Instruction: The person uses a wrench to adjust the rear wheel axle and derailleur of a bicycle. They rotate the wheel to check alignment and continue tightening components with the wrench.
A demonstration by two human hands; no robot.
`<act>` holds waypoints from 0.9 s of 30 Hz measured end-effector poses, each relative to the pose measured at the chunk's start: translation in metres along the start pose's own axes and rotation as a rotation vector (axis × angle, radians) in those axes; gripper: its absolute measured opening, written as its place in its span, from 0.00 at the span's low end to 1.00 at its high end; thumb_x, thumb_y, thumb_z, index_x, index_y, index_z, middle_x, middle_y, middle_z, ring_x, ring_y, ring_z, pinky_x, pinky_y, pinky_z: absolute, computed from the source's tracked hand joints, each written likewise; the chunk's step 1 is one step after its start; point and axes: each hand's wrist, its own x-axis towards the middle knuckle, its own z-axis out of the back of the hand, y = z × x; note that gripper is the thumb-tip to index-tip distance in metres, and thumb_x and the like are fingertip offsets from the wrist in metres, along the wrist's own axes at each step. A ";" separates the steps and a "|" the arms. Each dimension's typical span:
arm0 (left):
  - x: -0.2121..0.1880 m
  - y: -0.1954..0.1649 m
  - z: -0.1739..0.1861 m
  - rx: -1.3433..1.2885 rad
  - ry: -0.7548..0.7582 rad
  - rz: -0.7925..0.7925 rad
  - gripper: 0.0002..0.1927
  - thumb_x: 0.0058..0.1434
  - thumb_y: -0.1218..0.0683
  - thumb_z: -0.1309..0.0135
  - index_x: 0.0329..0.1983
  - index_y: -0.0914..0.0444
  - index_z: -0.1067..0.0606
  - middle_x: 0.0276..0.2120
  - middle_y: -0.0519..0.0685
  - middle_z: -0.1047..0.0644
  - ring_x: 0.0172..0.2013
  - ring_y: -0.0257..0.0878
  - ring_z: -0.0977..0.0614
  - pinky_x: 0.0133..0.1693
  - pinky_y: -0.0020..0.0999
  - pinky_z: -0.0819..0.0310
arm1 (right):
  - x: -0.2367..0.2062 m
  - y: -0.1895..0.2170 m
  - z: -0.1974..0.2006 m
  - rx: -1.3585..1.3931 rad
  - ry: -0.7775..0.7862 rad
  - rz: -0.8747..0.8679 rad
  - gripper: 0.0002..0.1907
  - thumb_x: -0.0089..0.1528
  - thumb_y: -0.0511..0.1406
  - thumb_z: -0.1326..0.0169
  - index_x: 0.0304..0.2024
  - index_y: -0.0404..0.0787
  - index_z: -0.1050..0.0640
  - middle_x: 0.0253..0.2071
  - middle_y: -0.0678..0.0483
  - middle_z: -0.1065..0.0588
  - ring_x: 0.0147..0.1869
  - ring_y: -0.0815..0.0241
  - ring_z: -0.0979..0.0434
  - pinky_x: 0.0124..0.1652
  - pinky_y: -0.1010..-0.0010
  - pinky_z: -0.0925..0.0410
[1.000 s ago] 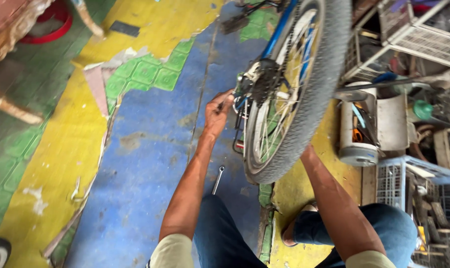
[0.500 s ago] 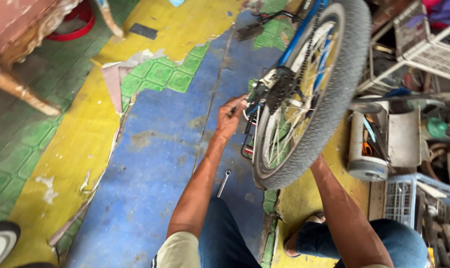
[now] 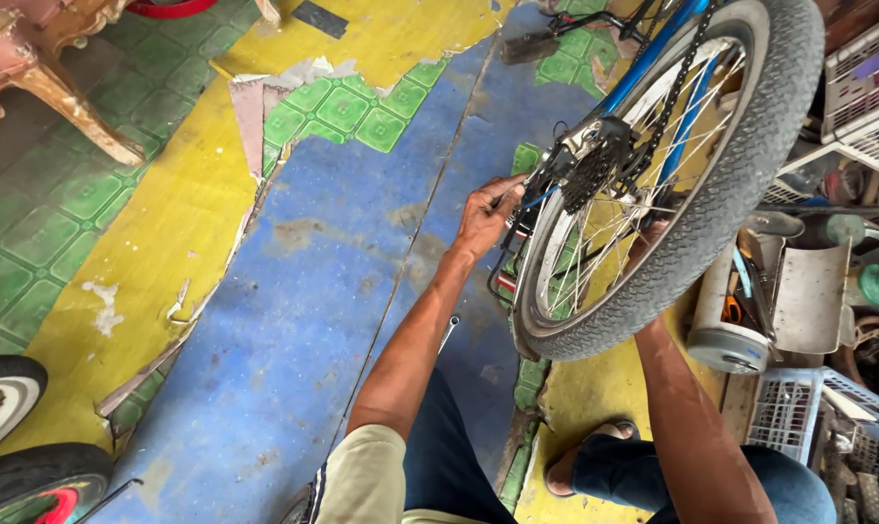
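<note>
A blue bicycle's rear wheel (image 3: 740, 175) with a grey knobbly tyre stands upside-down style in front of me, its sprocket cluster (image 3: 595, 170) and chain facing left. My left hand (image 3: 486, 215) is closed around a small tool or part at the axle, just left of the sprockets. My right hand (image 3: 645, 243) reaches behind the spokes on the far side of the wheel and is mostly hidden by rim and tyre. A metal wrench (image 3: 447, 332) lies on the blue floor under my left forearm.
Peeling blue, yellow and green floor covering (image 3: 294, 291). A carved wooden furniture leg (image 3: 81, 116) at upper left. Two other tyres (image 3: 13, 437) at lower left. Crates (image 3: 808, 417), a metal can (image 3: 726, 335) and cluttered tools fill the right side. My sandalled foot (image 3: 590, 451) rests below the wheel.
The view has shifted so the wheel sits higher and more to the right. My left hand stays at the axle; my right hand stays behind the spokes.
</note>
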 end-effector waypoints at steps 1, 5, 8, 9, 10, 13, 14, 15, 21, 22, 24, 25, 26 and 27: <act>0.002 0.000 0.000 0.010 -0.005 0.002 0.16 0.70 0.53 0.46 0.60 0.56 0.21 0.41 0.47 0.21 0.39 0.36 0.24 0.45 0.31 0.27 | 0.001 -0.001 -0.001 0.002 0.003 0.002 0.46 0.61 0.66 0.59 0.67 0.42 0.32 0.60 0.49 0.27 0.59 0.53 0.25 0.60 0.58 0.29; 0.008 -0.003 0.003 0.038 0.002 0.014 0.16 0.69 0.53 0.45 0.59 0.55 0.20 0.42 0.48 0.21 0.40 0.37 0.24 0.46 0.33 0.28 | 0.002 -0.003 -0.006 0.013 0.009 -0.002 0.46 0.61 0.67 0.59 0.68 0.42 0.33 0.60 0.49 0.27 0.60 0.53 0.25 0.60 0.58 0.28; 0.015 -0.007 0.005 0.009 0.044 -0.024 0.16 0.68 0.53 0.44 0.59 0.54 0.21 0.46 0.47 0.20 0.45 0.38 0.22 0.51 0.33 0.27 | 0.002 -0.005 -0.010 0.017 0.015 -0.008 0.47 0.60 0.67 0.59 0.68 0.43 0.33 0.60 0.50 0.27 0.60 0.53 0.25 0.61 0.58 0.28; 0.017 -0.008 0.006 -0.007 0.061 -0.042 0.16 0.68 0.53 0.44 0.59 0.54 0.21 0.47 0.47 0.20 0.46 0.38 0.21 0.53 0.33 0.27 | 0.001 -0.006 -0.011 0.018 0.016 -0.012 0.47 0.60 0.67 0.59 0.68 0.43 0.33 0.60 0.50 0.27 0.60 0.53 0.25 0.61 0.58 0.28; 0.019 -0.009 0.006 -0.009 0.070 -0.026 0.16 0.68 0.53 0.44 0.58 0.54 0.21 0.47 0.48 0.19 0.48 0.39 0.21 0.56 0.34 0.28 | 0.000 -0.006 -0.011 0.021 0.015 -0.014 0.47 0.60 0.67 0.60 0.68 0.43 0.33 0.60 0.50 0.27 0.60 0.53 0.25 0.61 0.58 0.28; 0.022 -0.011 0.009 -0.009 0.098 0.015 0.16 0.67 0.54 0.43 0.58 0.54 0.20 0.48 0.48 0.18 0.50 0.40 0.20 0.61 0.36 0.30 | 0.000 -0.009 -0.015 0.029 0.020 -0.026 0.47 0.60 0.68 0.60 0.68 0.43 0.33 0.60 0.50 0.27 0.60 0.54 0.25 0.61 0.58 0.28; 0.022 -0.012 0.009 -0.005 0.112 0.024 0.17 0.66 0.54 0.43 0.58 0.53 0.21 0.48 0.47 0.18 0.50 0.40 0.20 0.61 0.36 0.30 | 0.000 -0.010 -0.016 0.031 0.024 -0.026 0.48 0.60 0.68 0.60 0.69 0.43 0.33 0.61 0.50 0.27 0.60 0.54 0.24 0.61 0.58 0.28; 0.023 -0.012 0.009 0.000 0.125 0.031 0.18 0.65 0.54 0.43 0.59 0.53 0.21 0.47 0.47 0.18 0.50 0.40 0.20 0.61 0.37 0.30 | 0.000 -0.011 -0.017 0.033 0.025 -0.031 0.48 0.60 0.68 0.60 0.69 0.43 0.33 0.61 0.50 0.27 0.60 0.54 0.24 0.61 0.58 0.28; 0.033 -0.013 0.012 -0.041 0.143 0.003 0.15 0.68 0.55 0.42 0.57 0.55 0.19 0.48 0.48 0.19 0.52 0.42 0.20 0.64 0.41 0.31 | 0.003 -0.013 -0.023 0.037 0.040 -0.043 0.48 0.60 0.68 0.60 0.69 0.43 0.34 0.61 0.50 0.27 0.61 0.54 0.24 0.61 0.58 0.28; 0.035 -0.013 0.012 -0.049 0.150 0.010 0.15 0.67 0.55 0.42 0.57 0.55 0.19 0.48 0.48 0.18 0.52 0.42 0.20 0.64 0.41 0.31 | 0.004 -0.014 -0.023 0.039 0.044 -0.044 0.49 0.60 0.68 0.60 0.69 0.44 0.34 0.61 0.50 0.27 0.61 0.54 0.24 0.61 0.58 0.28; 0.035 -0.012 0.012 -0.067 0.165 0.031 0.15 0.67 0.55 0.42 0.57 0.55 0.19 0.49 0.49 0.18 0.52 0.43 0.20 0.64 0.41 0.29 | 0.004 -0.015 -0.024 0.045 0.047 -0.050 0.49 0.59 0.68 0.60 0.70 0.44 0.34 0.61 0.50 0.27 0.61 0.54 0.24 0.61 0.58 0.28; 0.035 -0.011 0.012 -0.053 0.165 0.027 0.15 0.67 0.54 0.42 0.57 0.56 0.20 0.50 0.49 0.18 0.53 0.43 0.20 0.64 0.40 0.31 | 0.003 -0.016 -0.024 0.044 0.048 -0.051 0.49 0.59 0.69 0.60 0.70 0.44 0.34 0.61 0.50 0.27 0.61 0.54 0.24 0.61 0.58 0.28; 0.034 -0.010 0.013 -0.038 0.169 0.025 0.15 0.68 0.54 0.43 0.57 0.56 0.20 0.51 0.49 0.19 0.55 0.43 0.21 0.65 0.40 0.33 | 0.002 -0.017 -0.024 0.045 0.045 -0.053 0.49 0.59 0.69 0.60 0.70 0.44 0.34 0.61 0.50 0.27 0.61 0.54 0.24 0.61 0.58 0.28; 0.033 -0.009 0.014 -0.023 0.174 0.021 0.15 0.68 0.54 0.44 0.58 0.56 0.20 0.53 0.49 0.19 0.57 0.43 0.22 0.65 0.39 0.35 | 0.002 -0.017 -0.025 0.049 0.047 -0.055 0.49 0.59 0.69 0.60 0.70 0.44 0.34 0.61 0.50 0.27 0.61 0.54 0.24 0.61 0.58 0.28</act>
